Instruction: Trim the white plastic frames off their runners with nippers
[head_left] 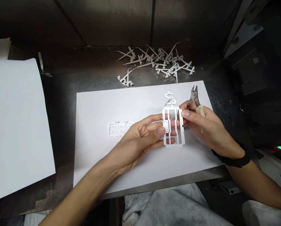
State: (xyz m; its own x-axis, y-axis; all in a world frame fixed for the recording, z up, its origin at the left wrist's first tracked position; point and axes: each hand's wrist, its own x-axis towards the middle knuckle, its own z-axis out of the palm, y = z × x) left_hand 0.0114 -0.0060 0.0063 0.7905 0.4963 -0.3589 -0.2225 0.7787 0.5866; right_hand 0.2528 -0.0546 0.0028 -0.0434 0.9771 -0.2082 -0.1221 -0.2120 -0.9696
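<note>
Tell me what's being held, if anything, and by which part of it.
The frame: the left hand holds its left side, the right hand its upper right corner. The cutters: the right hand, around the handles.

The frame (pixel 183 135) is plain white, and so is the paper sheet (pixel 95 110). Those cutters (pixel 194 94) have silver-grey blades and cream grips. The clothing (pixel 166 204) is mottled pale grey, the wristband (pixel 234 159) black.

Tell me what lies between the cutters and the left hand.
The white frame, with the thumb of the right hand at its upper corner, in the head view.
</note>
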